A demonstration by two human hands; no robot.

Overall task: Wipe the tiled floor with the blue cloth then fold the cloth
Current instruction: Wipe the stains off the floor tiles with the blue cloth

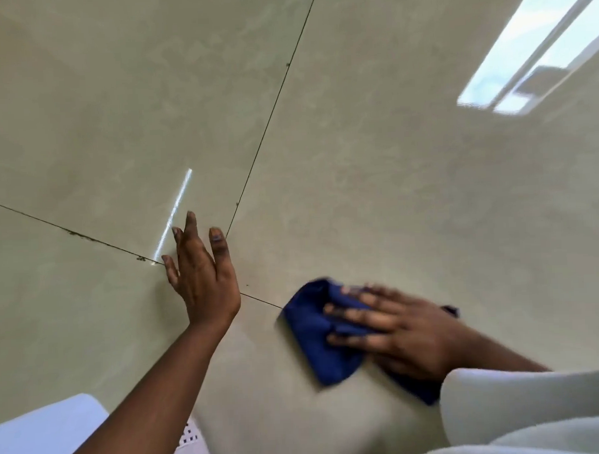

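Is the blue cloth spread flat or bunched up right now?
Bunched: the blue cloth sits crumpled under the right hand on the tiled floor.

Head view, counted contents: two hands, the left hand [203, 274] with fingers spread flat and the right hand [393, 329] flat on the fabric; one blue cloth [315, 331], bunched; one tiled floor [391, 172], showing parts of four tiles [117, 97] that meet at two crossing grout lines [270, 115]; two bright reflections, one window-shaped patch [536, 45] and one thin streak [173, 214]; one white sleeve [528, 412]
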